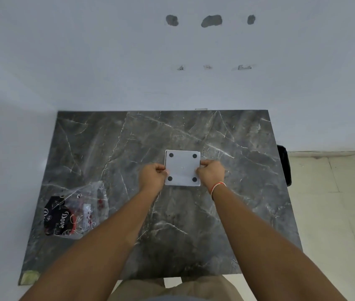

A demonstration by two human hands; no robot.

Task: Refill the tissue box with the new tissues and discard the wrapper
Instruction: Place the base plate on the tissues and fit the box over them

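We count one white tissue box [182, 168], bottom up, with four round black pads [171, 155] on that face (one at each corner). Two hands grip it: one left hand [153, 173], one right hand [211, 172]. One clear plastic wrapper [75, 210] lies on the one dark marble table [226, 213]. One black bin [284, 165] shows beside it.

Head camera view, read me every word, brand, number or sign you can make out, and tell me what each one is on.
"Dove": white script on the black panel of the clear plastic wrapper, lying on the left of the marble table.
Other print on the wrapper, red and white: too small and crumpled to read.
White box, held by the left hand and right hand: four black dots only, no text.
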